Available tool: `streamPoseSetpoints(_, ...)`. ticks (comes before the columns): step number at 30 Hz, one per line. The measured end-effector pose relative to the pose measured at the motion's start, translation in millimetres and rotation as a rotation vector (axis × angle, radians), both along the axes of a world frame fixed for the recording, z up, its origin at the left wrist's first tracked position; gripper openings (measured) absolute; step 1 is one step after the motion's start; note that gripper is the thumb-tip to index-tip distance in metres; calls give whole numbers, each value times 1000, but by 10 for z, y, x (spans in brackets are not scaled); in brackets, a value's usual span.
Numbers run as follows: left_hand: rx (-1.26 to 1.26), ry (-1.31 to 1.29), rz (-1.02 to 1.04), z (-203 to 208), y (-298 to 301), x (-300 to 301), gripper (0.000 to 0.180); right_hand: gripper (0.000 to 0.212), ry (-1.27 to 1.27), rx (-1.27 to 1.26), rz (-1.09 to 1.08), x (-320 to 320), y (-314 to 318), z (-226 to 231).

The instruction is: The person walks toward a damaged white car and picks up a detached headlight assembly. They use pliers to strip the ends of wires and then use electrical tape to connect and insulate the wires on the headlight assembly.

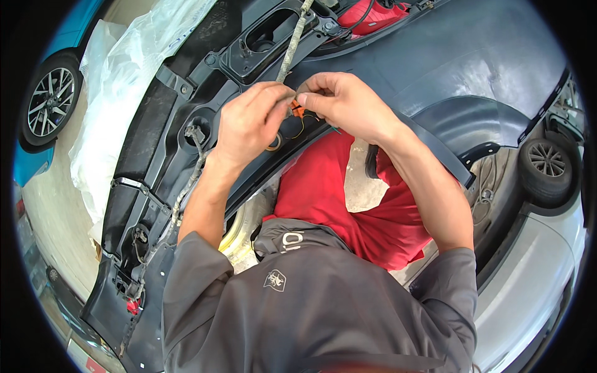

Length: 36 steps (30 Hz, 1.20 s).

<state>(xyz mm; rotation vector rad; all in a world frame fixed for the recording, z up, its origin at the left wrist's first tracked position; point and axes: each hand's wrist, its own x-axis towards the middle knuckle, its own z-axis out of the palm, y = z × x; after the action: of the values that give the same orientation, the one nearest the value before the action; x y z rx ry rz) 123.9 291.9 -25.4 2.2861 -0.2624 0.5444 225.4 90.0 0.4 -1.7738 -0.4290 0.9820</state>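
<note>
My left hand and my right hand meet over the inner side of a dark car bumper. Both pinch a small orange connector with thin wires hanging from it. A cloth-wrapped wiring harness runs up from the fingers toward the top of the view. A roll of tape sits just under my left hand. Another branch of the harness runs down the bumper's left part.
A white plastic sheet lies left of the bumper. A blue car with an alloy wheel stands at far left. A white car and its wheel are at right. Red cloth lies below the bumper.
</note>
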Motion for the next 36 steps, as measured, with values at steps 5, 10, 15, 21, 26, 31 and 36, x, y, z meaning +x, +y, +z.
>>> streamPoseSetpoints(5,-318,283,-7,71,14,31,13,26,-881,31,198,-63,-41,-23)
streamPoseSetpoints(10,-590,549,7,54,43,34,14,17,-1175,43,268,-23,-50,-43)
streamPoseSetpoints(15,-706,631,-29,23,97,46,17,16,-1349,106,257,4,-41,-128)
streamPoseSetpoints(21,-590,517,-43,5,83,40,18,19,-856,147,35,-63,36,-142)
streamPoseSetpoints(26,-564,468,6,-41,45,10,18,32,-105,-52,-30,-28,45,209)
streamPoseSetpoints(31,-723,573,34,59,5,51,22,28,-162,135,-127,-94,-25,35)
streamPoseSetpoints(36,-687,583,-6,34,59,43,22,26,-352,151,-71,-92,-35,70)
